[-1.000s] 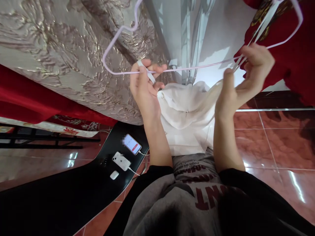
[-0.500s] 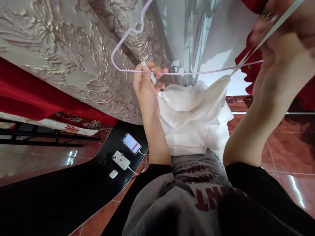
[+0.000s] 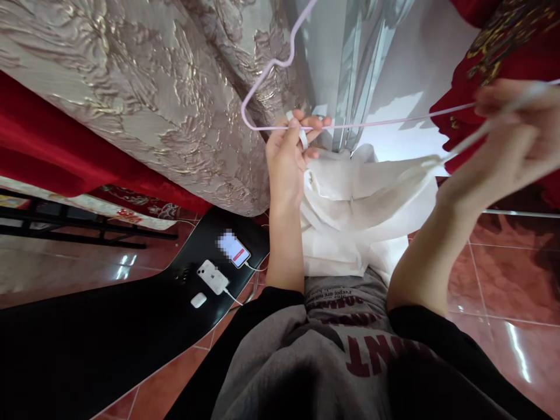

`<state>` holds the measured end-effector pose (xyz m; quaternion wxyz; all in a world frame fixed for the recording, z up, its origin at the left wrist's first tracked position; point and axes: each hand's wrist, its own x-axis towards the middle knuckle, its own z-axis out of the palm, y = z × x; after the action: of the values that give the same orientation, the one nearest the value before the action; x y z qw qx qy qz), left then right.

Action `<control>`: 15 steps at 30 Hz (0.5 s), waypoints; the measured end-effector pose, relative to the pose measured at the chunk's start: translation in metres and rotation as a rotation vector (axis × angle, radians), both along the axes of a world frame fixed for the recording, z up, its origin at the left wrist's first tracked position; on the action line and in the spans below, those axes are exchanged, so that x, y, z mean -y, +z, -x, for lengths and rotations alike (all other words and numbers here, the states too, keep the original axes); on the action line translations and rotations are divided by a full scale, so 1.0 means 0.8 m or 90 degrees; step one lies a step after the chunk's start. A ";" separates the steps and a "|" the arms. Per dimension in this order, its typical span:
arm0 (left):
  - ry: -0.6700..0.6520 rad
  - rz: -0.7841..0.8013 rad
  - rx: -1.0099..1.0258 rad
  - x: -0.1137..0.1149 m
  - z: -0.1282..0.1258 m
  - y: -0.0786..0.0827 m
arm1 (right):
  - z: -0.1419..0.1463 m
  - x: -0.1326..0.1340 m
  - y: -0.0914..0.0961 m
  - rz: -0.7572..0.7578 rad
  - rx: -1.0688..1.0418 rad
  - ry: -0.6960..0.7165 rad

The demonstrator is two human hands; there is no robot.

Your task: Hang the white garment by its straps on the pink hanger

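My left hand point(image 3: 289, 153) is closed on the bottom bar of a thin pale lilac hanger point(image 3: 266, 73) and pinches a white strap against it. A white garment point(image 3: 350, 216) hangs below the hanger and rests on my lap. My right hand point(image 3: 510, 137) is raised at the right, blurred by motion, with its fingers closed on the garment's other thin white strap near the hanger's right end. That strap runs taut from the garment up to my fingers.
A grey embossed curtain point(image 3: 144, 93) hangs at the left, with red fabric point(image 3: 507, 41) at upper right. Two phones point(image 3: 223, 262) on cables and a small white case point(image 3: 198, 300) lie on a black surface point(image 3: 109, 332). The floor is glossy red tile point(image 3: 503, 274).
The hanger and my left hand have shifted right. My right hand came down from the top right corner, still pulling the strap taut.
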<state>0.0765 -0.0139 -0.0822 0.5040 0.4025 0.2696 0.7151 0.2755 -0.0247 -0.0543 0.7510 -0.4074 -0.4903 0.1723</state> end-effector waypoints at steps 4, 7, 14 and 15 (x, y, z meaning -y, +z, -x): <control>0.053 0.005 -0.037 0.001 -0.001 -0.003 | 0.016 -0.019 -0.020 0.017 0.288 0.076; 0.199 0.018 -0.124 0.008 0.021 -0.002 | 0.016 -0.025 -0.029 0.018 0.322 0.068; 0.489 -0.137 -0.218 0.014 0.084 0.005 | 0.011 -0.018 -0.033 0.012 0.264 0.066; 0.481 -0.168 -0.223 0.011 0.086 0.008 | 0.012 -0.018 -0.034 0.015 0.273 0.064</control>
<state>0.0075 -0.0226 -0.0754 0.0978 0.4521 0.3854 0.7985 0.2662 -0.0101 -0.0817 0.6151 -0.4188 -0.6562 0.1249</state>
